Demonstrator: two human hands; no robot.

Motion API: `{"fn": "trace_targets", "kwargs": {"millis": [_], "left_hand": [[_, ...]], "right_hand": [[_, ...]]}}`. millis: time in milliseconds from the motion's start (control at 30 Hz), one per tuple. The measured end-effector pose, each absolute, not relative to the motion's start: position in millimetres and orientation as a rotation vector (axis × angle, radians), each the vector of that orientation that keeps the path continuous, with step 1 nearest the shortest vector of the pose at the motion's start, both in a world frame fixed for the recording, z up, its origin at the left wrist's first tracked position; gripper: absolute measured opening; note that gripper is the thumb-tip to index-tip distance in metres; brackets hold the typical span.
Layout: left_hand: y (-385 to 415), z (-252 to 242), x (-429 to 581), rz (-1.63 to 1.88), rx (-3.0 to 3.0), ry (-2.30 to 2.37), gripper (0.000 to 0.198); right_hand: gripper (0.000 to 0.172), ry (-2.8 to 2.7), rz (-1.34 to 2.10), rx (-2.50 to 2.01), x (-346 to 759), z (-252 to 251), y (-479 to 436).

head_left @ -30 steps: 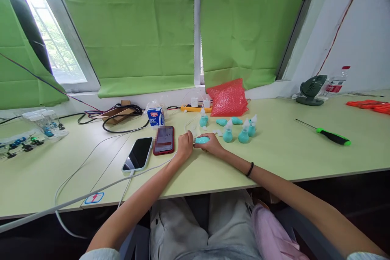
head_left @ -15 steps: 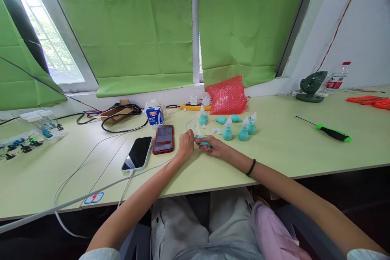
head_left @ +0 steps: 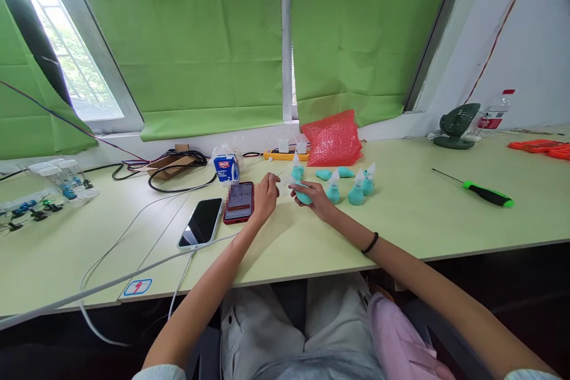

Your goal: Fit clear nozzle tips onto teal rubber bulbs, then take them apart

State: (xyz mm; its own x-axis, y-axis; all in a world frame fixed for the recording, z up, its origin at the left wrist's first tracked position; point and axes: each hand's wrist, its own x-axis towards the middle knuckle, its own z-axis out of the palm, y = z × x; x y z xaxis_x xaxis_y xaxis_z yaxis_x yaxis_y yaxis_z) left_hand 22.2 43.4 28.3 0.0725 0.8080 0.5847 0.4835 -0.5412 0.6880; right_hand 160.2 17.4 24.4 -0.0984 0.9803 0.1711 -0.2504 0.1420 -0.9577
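My right hand is closed around a teal squeeze bulb, its narrow end pointing left. Just left of it, apart from the bulb, my left hand has curled fingers beside the red-cased phone; whatever they pinch is too small to make out. Several teal bulbs with clear pointed nozzles stand close by, among them one bulb by my right wrist, another bulb to its right and one bulb behind my hands. Two bulbs without nozzles lie behind, including this bulb.
A white-edged phone with a charging cable lies to the left. Behind are a blue milk carton, an orange power strip and a red bubble-wrap pouch. Toward the right lie a screwdriver and a small fan.
My hands were together at the bulb and are now apart. The left moved up and left; the right lifted slightly with the bulb, turning it. The phone's screen display changed.
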Motion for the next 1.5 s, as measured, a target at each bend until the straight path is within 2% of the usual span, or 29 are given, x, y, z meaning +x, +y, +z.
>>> {"fn": "trace_targets", "kwargs": {"millis": [100,167,333,467,600,700,867,1000,1167,1333,1500], "left_hand": [[49.6,27.5,16.0,1.272,2.178,1.519,0.026],[54.2,19.2,16.4,1.155,2.336,1.571,0.027],[57.4,-8.0,23.5,0.69,2.792,1.475,0.057],[51.8,-12.7,26.6,0.476,2.899,1.431,0.058],[51.1,-5.3,40.8,0.661,2.977,1.35,0.049],[57.5,-2.9,60.9,0.667,2.969,1.311,0.041],[67.0,-11.3,90.7,0.508,3.036,1.237,0.04],[69.0,-17.1,99.6,0.712,2.949,1.274,0.042],[77.9,-17.0,92.8,0.879,2.665,1.256,0.023],[77.0,-15.3,72.0,1.246,2.433,1.096,0.021],[71.0,-3.3,39.2,1.379,1.625,1.077,0.017]], "right_hand": [[0.029,-1.205,1.157,-0.867,160.5,22.2,20.0],[0.03,-1.235,1.057,-0.856,160.5,20.0,22.4],[0.031,-1.252,0.839,-0.861,160.9,17.4,24.5],[0.034,-1.287,0.61,-0.92,162.6,16.6,22.2],[0.032,-1.253,0.39,-0.928,164.3,14.1,20.6],[0.031,-1.231,0.305,-0.887,165.2,12.2,20.7],[0.03,-1.244,0.282,-0.887,166.1,12.1,20.8],[0.026,-1.281,0.233,-0.867,165.9,13.8,20.0],[0.025,-1.335,0.189,-0.908,166.4,14.3,20.1],[0.026,-1.485,0.249,-1.018,166.6,9.6,25.4],[0.027,-1.677,0.265,-1.133,165.2,2.9,30.5]]}}
